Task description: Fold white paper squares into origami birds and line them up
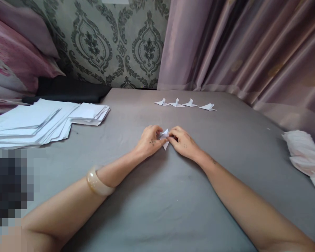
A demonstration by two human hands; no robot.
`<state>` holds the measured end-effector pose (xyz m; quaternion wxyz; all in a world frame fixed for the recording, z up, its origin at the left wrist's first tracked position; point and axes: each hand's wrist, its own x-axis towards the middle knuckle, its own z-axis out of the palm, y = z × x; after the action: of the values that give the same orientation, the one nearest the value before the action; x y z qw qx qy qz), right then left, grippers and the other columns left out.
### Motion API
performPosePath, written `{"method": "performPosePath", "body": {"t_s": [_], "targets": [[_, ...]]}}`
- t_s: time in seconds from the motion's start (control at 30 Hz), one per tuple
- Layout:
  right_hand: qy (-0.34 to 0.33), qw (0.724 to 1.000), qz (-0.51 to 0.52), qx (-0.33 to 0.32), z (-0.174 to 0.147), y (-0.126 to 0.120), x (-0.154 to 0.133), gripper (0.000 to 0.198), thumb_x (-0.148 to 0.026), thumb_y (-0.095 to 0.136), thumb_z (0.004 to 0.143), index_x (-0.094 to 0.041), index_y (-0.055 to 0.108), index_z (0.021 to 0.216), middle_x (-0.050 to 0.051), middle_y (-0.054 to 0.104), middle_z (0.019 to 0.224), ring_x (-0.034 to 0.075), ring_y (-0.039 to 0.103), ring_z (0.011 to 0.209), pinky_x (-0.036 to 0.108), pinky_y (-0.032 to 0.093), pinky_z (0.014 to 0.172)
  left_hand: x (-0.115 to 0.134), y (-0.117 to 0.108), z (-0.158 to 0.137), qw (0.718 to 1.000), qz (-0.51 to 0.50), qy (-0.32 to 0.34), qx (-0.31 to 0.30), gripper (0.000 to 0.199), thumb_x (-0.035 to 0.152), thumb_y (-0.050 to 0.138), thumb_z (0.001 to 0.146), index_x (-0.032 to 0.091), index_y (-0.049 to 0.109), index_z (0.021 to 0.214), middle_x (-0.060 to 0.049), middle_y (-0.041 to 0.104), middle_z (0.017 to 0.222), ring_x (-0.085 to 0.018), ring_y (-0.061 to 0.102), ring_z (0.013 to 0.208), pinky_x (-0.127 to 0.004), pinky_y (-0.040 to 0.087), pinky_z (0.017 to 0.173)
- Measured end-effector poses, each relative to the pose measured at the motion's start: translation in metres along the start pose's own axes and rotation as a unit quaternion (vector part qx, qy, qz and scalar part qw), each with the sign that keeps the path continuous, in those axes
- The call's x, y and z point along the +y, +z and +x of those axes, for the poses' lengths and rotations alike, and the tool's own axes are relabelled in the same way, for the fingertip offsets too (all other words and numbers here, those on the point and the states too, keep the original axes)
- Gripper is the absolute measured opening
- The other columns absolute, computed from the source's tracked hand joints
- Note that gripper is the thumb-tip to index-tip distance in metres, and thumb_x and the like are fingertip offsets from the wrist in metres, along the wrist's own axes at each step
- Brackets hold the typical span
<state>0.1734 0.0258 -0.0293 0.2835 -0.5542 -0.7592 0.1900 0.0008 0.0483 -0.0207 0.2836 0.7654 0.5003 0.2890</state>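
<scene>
A small folded white paper figure [165, 134] is held between my two hands, just above or on the grey cloth surface [157, 196]. My left hand [151, 140] pinches its left side with thumb and fingers. From the other side, my right hand [182, 140] grips the paper's right edge between thumb and fingertips. One pointed end of the paper sticks down toward me, and another point rises at the top. My fingers cover parts of the folds.
Beyond my hands stands a row of several folded paper figures [190, 103]. Stacks of white paper [36, 120] lie at the left, near a black item [73, 89]. A white plastic-wrapped bundle [301, 150] sits at the right edge. Curtains [225, 45] hang behind.
</scene>
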Motion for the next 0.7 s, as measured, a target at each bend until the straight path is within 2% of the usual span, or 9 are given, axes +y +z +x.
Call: {"method": "performPosePath", "body": {"t_s": [0.07,0.13,0.23,0.37,0.7], "targets": [[-0.041,0.998,0.013,-0.037,0.002,-0.003,0.001,0.016,-0.020,0.047,0.088,-0.020,0.063,0.089,0.005,0.057,0.100,0.014,0.056,0.085,0.027,0.042,0.079,-0.001,0.001,0.001,0.999,-0.012,0.036,-0.006,0.022,0.029,0.067,0.073,0.016,0.064,0.091,-0.005,0.065,0.087,-0.017,0.056,0.079,-0.027,0.044,0.070],[-0.056,0.997,0.017,-0.049,0.003,-0.004,0.001,0.017,-0.019,0.046,0.088,-0.020,0.063,0.090,0.005,0.057,0.099,0.015,0.056,0.088,0.027,0.042,0.081,-0.002,0.001,0.002,0.999,-0.033,0.031,-0.024,0.017,0.028,0.064,0.076,0.016,0.064,0.088,-0.003,0.064,0.080,-0.014,0.054,0.072,-0.025,0.042,0.066],[-0.003,1.000,0.026,-0.012,0.002,-0.002,-0.002,0.010,-0.023,0.053,0.085,-0.020,0.060,0.090,0.003,0.060,0.090,0.014,0.057,0.080,0.027,0.043,0.077,-0.004,0.002,0.002,0.999,-0.046,0.006,-0.018,0.015,0.025,0.061,0.076,0.016,0.064,0.088,0.001,0.060,0.071,-0.011,0.049,0.062,-0.023,0.039,0.060],[0.065,0.995,0.061,0.040,-0.002,0.001,-0.007,0.013,-0.026,0.058,0.080,-0.020,0.058,0.091,0.000,0.063,0.081,0.013,0.056,0.069,0.026,0.043,0.068,-0.004,0.002,0.002,0.999,-0.044,-0.003,-0.015,0.012,0.021,0.060,0.074,0.015,0.064,0.083,0.002,0.057,0.066,-0.010,0.047,0.061,-0.022,0.036,0.058],[0.061,0.994,0.081,0.050,-0.004,0.003,-0.013,0.007,-0.024,0.054,0.078,-0.021,0.059,0.083,0.000,0.064,0.076,0.013,0.056,0.066,0.027,0.044,0.066,-0.001,0.000,0.000,0.999,-0.036,0.007,-0.006,0.011,0.023,0.060,0.075,0.016,0.066,0.080,0.001,0.059,0.066,-0.011,0.049,0.060,-0.022,0.036,0.057]]}}
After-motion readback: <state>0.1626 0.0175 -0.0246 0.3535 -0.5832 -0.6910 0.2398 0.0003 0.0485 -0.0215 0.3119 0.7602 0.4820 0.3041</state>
